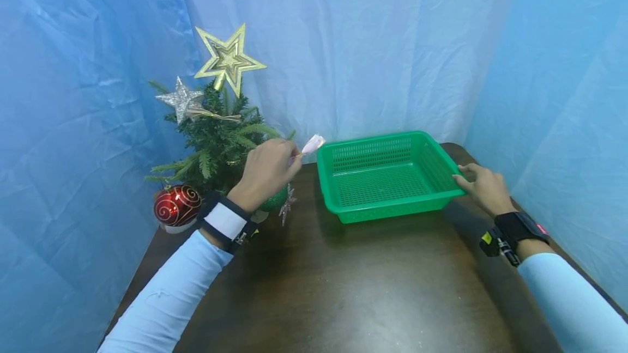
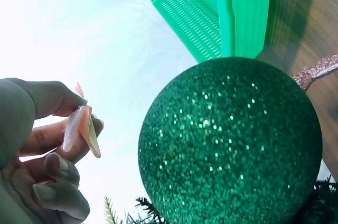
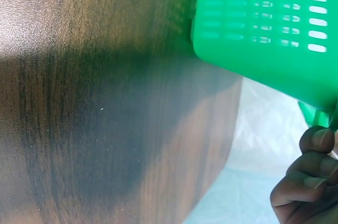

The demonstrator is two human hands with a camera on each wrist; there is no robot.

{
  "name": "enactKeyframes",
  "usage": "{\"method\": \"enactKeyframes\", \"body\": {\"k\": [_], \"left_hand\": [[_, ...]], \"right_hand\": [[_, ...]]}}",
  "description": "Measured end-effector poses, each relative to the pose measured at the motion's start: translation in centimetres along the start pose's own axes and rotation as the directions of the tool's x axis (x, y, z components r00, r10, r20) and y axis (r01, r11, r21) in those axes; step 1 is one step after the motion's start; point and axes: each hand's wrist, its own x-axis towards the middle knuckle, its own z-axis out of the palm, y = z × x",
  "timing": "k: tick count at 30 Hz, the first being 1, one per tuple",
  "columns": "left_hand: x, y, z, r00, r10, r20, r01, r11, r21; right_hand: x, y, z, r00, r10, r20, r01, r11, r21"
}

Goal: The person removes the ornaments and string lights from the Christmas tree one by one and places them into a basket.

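Observation:
My left hand [image 1: 270, 170] pinches a small pale pink, petal-like piece [image 1: 313, 144] between thumb and fingers, beside the small Christmas tree [image 1: 245, 138] and left of the green basket. In the left wrist view, the piece [image 2: 88, 131] looks folded, with a whitish fuzzy side; its exact kind is unclear. A glittery green ball [image 2: 229, 139] fills much of that view, apart from the fingers. With thumb and fingers, my right hand [image 1: 485, 187] grips the right rim of the green plastic basket [image 1: 392, 208]. Curled fingers [image 3: 311, 182] show under that rim in the right wrist view.
The tree carries a gold star [image 1: 229, 59] on top, a silver star [image 1: 181, 98], a red bauble [image 1: 176, 205] and a pinkish glitter star [image 1: 287, 206]. Tree and basket stand on a dark wooden table [image 1: 353, 282]. Blue curtains [image 1: 343, 42] enclose the back and sides.

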Motion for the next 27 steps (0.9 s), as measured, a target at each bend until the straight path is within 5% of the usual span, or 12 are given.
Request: {"method": "enactKeyframes", "body": {"k": [27], "left_hand": [[0.5, 1.3, 2.2, 1.000, -0.004, 0.023, 0.004, 1.000, -0.004]], "right_hand": [[-0.1, 0.2, 0.1, 1.000, 0.011, 0.007, -0.011, 1.000, 0.005]]}}
